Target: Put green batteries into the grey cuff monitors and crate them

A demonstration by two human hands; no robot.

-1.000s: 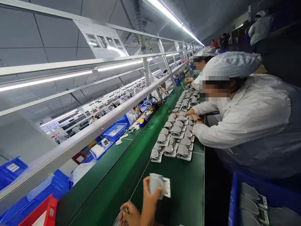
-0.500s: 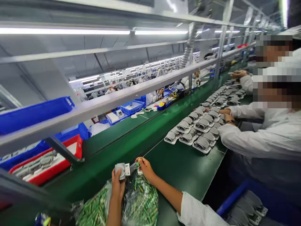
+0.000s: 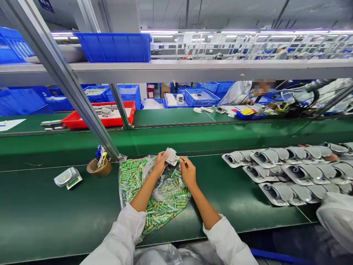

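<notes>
My left hand (image 3: 160, 164) is closed around a grey-and-white plastic housing (image 3: 171, 155), raised over the far side of a clear plastic bag (image 3: 157, 193). Many small green cylinders that look like batteries (image 3: 134, 171) fill the bag. With fingertips pinched together, my right hand (image 3: 188, 172) has a green battery (image 3: 178, 160) at the right edge of the housing. Whether the battery sits inside the housing, I cannot tell. On the table to the left lies another housing (image 3: 66, 176), its green-and-white side showing.
A brown round holder (image 3: 99, 168) with pens stands left of the bag by a metal post (image 3: 91, 121). Rows of grey housings (image 3: 286, 176) cover the right side, beside a co-worker's white sleeve (image 3: 336, 217). Behind the green ledge sits a red tray (image 3: 129, 110); a shelf beam (image 3: 193, 70) crosses above.
My view has swung left and levelled out. My right hand, earlier over the bag with green pieces in its fingers and apart from the housing, now meets the housing's edge.
</notes>
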